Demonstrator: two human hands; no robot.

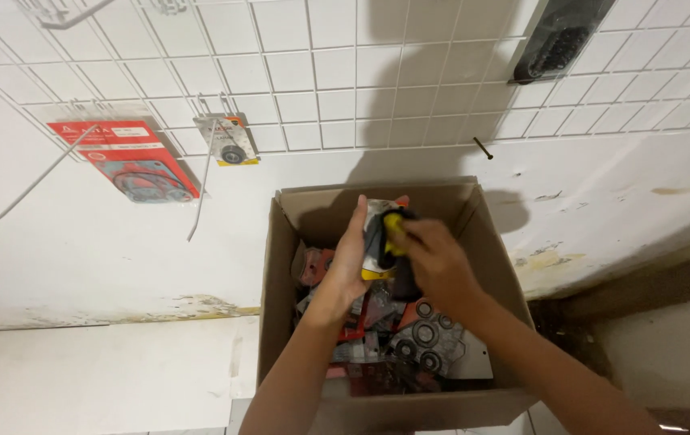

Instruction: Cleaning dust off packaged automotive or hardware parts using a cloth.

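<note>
An open cardboard box [494, 242] stands on the floor against a white wall, filled with several packaged parts, among them clear packs of black rings [421, 338]. Above the box, my left hand [349, 258] and my right hand [438, 262] both grip one small packet [384, 234] that is grey, yellow and black. The left hand holds its left edge with fingers extended upward. The right hand's fingers pinch its right side and cover part of it.
A white wire grid [321, 80] covers the wall above. On it hang a red packet of gaskets [127, 161], a small packet with a black ring [232, 145] and a black packaged part [559, 40]. White floor tiles [95, 370] lie left of the box.
</note>
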